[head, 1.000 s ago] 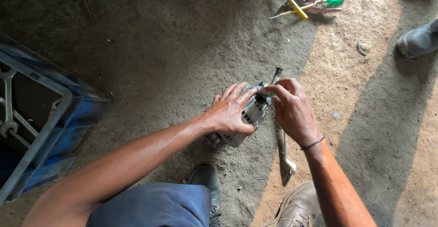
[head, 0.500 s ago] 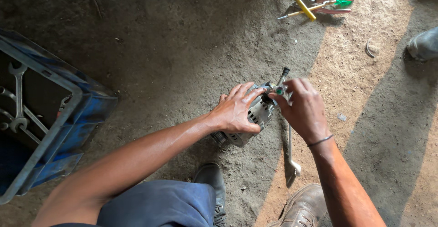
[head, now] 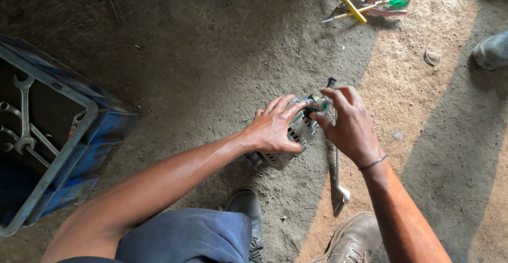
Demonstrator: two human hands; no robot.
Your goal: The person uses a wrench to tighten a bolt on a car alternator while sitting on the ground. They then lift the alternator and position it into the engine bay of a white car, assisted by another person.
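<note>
Dirt floor (head: 174, 56) carries, at far left, our blue crate (head: 79, 152) of wrenches. At centre, our left hand (head: 275, 128) clamps the ribbed metal motor part (head: 296, 136) on the ground; our right hand (head: 349, 125) pinches its top fitting, a long wrench (head: 337, 178) lying just beneath.

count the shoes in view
3: a black shoe at the bottom, below the left arm; a brown shoe at the bottom by the right arm; a grey shoe at the right edge. More may be outside the frame.
</note>
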